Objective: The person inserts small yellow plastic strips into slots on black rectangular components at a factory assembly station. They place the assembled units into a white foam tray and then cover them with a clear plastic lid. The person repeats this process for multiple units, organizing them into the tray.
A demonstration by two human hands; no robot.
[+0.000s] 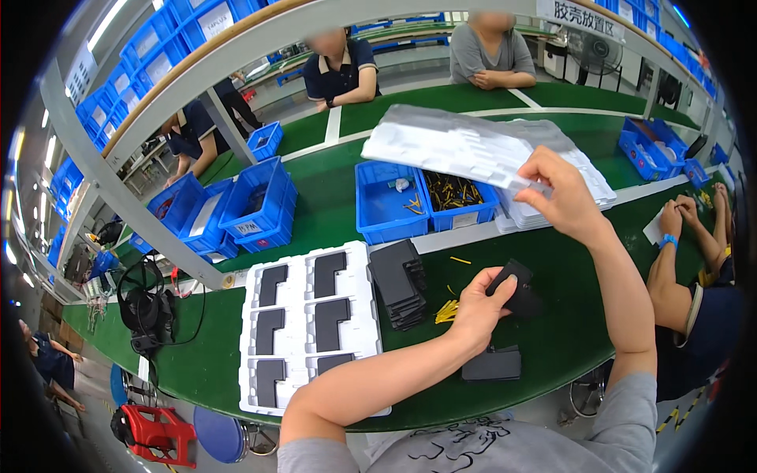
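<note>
My left hand [475, 314] is closed on a flat black plastic piece [523, 293], held above the table. My right hand [561, 193] pinches the near right corner of a thin white plastic tray [441, 143], lifted and tilted above the blue bins. Under and behind it lies a stack of similar white trays [593, 177]. To the left, another white tray [299, 315] rests on the green table with several L-shaped black pieces in its pockets. A stack of black pieces [398, 280] stands beside it. Small yellow strips [447, 312] and another black piece [493, 365] lie near my left hand.
A blue bin [386, 213] and one of black and yellow parts [456, 193] stand ahead. More blue bins [256, 205] sit left, by a metal post [134, 205]. Black headgear with cables [146, 307] lies far left. A co-worker's hands [678, 211] are at right.
</note>
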